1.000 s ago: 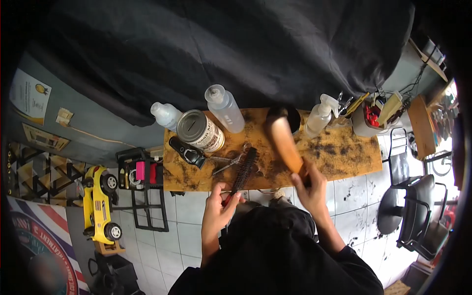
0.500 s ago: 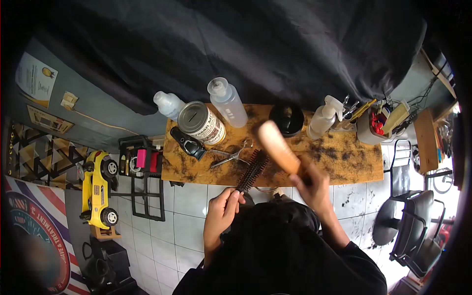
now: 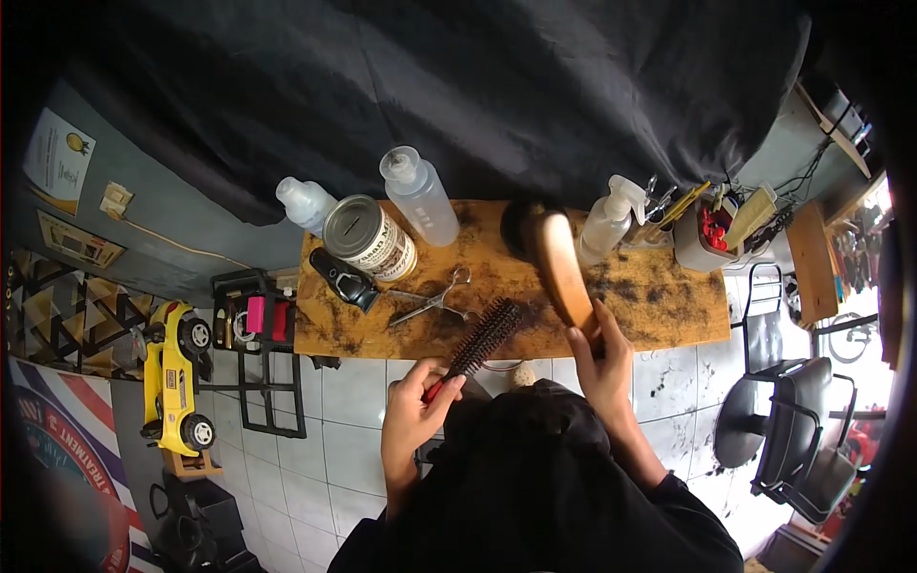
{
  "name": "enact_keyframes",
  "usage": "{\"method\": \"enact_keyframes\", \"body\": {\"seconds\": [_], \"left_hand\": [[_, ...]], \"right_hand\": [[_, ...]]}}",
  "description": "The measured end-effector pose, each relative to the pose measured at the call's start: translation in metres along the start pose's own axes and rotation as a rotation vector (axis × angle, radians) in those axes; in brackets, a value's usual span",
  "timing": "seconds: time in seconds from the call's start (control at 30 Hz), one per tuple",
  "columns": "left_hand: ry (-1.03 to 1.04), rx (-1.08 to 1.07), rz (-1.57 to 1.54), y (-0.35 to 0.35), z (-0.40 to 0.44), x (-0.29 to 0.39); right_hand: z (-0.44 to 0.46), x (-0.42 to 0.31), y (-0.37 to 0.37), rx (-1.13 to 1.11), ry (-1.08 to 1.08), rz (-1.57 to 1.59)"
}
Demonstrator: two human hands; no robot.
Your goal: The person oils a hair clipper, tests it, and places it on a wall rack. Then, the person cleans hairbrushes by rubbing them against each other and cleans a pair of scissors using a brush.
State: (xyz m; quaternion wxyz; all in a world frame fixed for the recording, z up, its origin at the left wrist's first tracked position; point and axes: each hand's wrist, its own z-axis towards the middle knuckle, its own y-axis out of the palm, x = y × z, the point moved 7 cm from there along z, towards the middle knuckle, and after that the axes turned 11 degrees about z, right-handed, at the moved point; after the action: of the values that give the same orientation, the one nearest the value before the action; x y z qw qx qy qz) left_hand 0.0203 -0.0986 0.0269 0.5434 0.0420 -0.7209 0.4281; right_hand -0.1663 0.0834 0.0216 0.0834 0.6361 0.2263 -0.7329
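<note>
My left hand (image 3: 417,405) is closed around the handle of a round hairbrush (image 3: 487,336), whose dark bristles point up and right over the table's front edge. A bit of red shows at its handle. My right hand (image 3: 604,368) grips the lower end of a curved wooden brush (image 3: 565,272); its bristles cannot be made out. Behind the wooden brush, a round black object (image 3: 517,229) is partly hidden. Open scissors (image 3: 436,301) lie on the table left of the hairbrush, near a black hair clipper (image 3: 344,282).
On the wooden table (image 3: 659,310) stand a large can (image 3: 371,239), two plastic bottles (image 3: 420,196), a spray bottle (image 3: 608,224) and a tool-filled container (image 3: 702,244). A yellow toy car (image 3: 178,377) is left; a black chair (image 3: 807,411) is right.
My right hand has swung the wooden brush to a more upright angle, now in front of the round black object. The hairbrush has shifted slightly. The whole view has moved a little.
</note>
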Motion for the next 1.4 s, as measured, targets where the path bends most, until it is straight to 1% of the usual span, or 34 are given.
{"method": "enact_keyframes", "body": {"seconds": [0.03, 0.07, 0.13, 0.17, 0.2, 0.23, 0.27, 0.33, 0.4, 0.47, 0.5, 0.53, 0.6, 0.63, 0.67, 0.73, 0.77, 0.8, 0.87, 0.9, 0.93, 1.0, 1.07, 1.1, 1.13, 1.2, 1.23, 1.27, 1.3, 1.33, 1.37, 1.4], "left_hand": [[0.001, 0.005, -0.002, 0.002, 0.0, 0.0], [-0.016, 0.007, -0.01, 0.005, 0.0, -0.002], [-0.037, 0.015, -0.017, 0.008, -0.003, -0.017], [0.126, 0.028, 0.068, 0.01, -0.006, -0.025], [0.292, 0.041, 0.154, 0.009, -0.004, -0.011], [0.392, 0.169, 0.227, 0.005, -0.006, 0.004], [0.401, 0.173, 0.225, 0.002, -0.008, 0.014], [0.157, 0.028, 0.093, 0.005, -0.002, 0.016], [0.168, 0.024, 0.097, 0.006, -0.005, 0.016], [0.116, -0.047, 0.215, 0.007, -0.005, 0.022], [0.158, -0.041, 0.184, 0.008, -0.003, 0.025], [0.159, -0.031, 0.185, 0.009, -0.003, 0.022], [0.099, 0.049, 0.133, 0.005, -0.004, 0.01], [0.055, 0.068, 0.028, 0.005, -0.005, 0.007], [0.044, 0.075, 0.029, 0.003, -0.004, 0.007], [-0.057, 0.014, -0.028, 0.004, -0.004, 0.002], [-0.035, -0.029, 0.063, 0.003, -0.003, 0.002], [-0.041, -0.031, 0.064, 0.003, -0.003, -0.006], [0.352, 0.023, 0.23, 0.008, -0.007, 0.003], [0.275, 0.012, 0.21, 0.007, -0.005, 0.008], [0.161, -0.037, 0.082, 0.008, -0.002, 0.025], [0.113, -0.074, 0.072, 0.017, -0.005, 0.017], [0.092, -0.08, 0.111, 0.019, -0.009, 0.016], [0.091, -0.084, 0.151, 0.02, -0.008, 0.016], [0.088, -0.079, 0.151, 0.022, -0.008, 0.016], [-0.002, -0.061, -0.07, 0.026, -0.007, 0.009], [0.0, -0.008, -0.127, 0.029, -0.005, 0.002], [-0.002, -0.008, -0.127, 0.032, -0.004, -0.013], [0.176, 0.019, -0.033, 0.032, -0.004, -0.019], [0.354, 0.047, 0.062, 0.034, -0.007, -0.019], [0.123, 0.041, -0.323, 0.045, -0.004, -0.039], [0.122, 0.044, -0.323, 0.039, -0.004, -0.033]], "right_hand": [[-0.003, -0.001, -0.001, 0.017, -0.096, 0.036], [-0.007, -0.003, -0.001, 0.011, -0.1, 0.037], [-0.022, -0.018, 0.026, -0.354, -0.23, 0.109], [-0.031, -0.024, 0.036, -0.464, -0.329, 0.073], [-0.04, -0.027, 0.046, -0.569, -0.43, 0.034], [-0.045, -0.024, 0.052, -0.602, -0.392, -0.022], [-0.044, -0.019, 0.055, -0.608, -0.354, 0.04], [-0.031, -0.006, 0.043, -0.448, -0.296, 0.064], [-0.023, -0.011, 0.035, -0.409, -0.331, 0.043], [-0.017, -0.006, 0.026, -0.263, -0.201, 0.051], [-0.013, -0.01, 0.021, -0.226, -0.209, -0.011], [-0.011, -0.01, 0.021, -0.23, -0.218, -0.008], [-0.005, 0.016, 0.004, 0.022, 0.088, 0.12], [-0.004, 0.015, 0.0, 0.086, 0.039, 0.153], [-0.006, 0.014, 0.0, 0.086, 0.018, 0.215], [-0.017, -0.004, 0.014, -0.192, -0.175, 0.042], [-0.026, 0.001, 0.026, -0.339, -0.201, 0.095], [-0.034, -0.006, 0.037, -0.495, -0.307, 0.03], [-0.042, -0.023, 0.048, -0.558, -0.451, 0.013], [-0.038, -0.019, 0.044, -0.491, -0.437, 0.026], [-0.03, -0.013, 0.037, -0.426, -0.446, 0.014], [-0.013, -0.013, 0.02, -0.284, -0.423, -0.064], [0.003, -0.001, 0.0, -0.048, -0.312, -0.058], [0.008, 0.004, -0.009, 0.05, -0.206, -0.025], [0.011, 0.002, -0.015, 0.034, -0.09, -0.087], [-0.001, -0.002, -0.007, -0.026, -0.267, -0.039], [-0.009, -0.007, 0.004, -0.184, -0.335, -0.035], [-0.02, -0.013, 0.016, -0.342, -0.403, -0.031], [-0.03, -0.017, 0.028, -0.474, -0.41, 0.028], [-0.037, -0.027, 0.036, -0.538, -0.479, 0.012], [-0.039, -0.028, 0.043, -0.571, -0.478, -0.005], [-0.042, -0.028, 0.047, -0.606, -0.475, -0.02]]}}
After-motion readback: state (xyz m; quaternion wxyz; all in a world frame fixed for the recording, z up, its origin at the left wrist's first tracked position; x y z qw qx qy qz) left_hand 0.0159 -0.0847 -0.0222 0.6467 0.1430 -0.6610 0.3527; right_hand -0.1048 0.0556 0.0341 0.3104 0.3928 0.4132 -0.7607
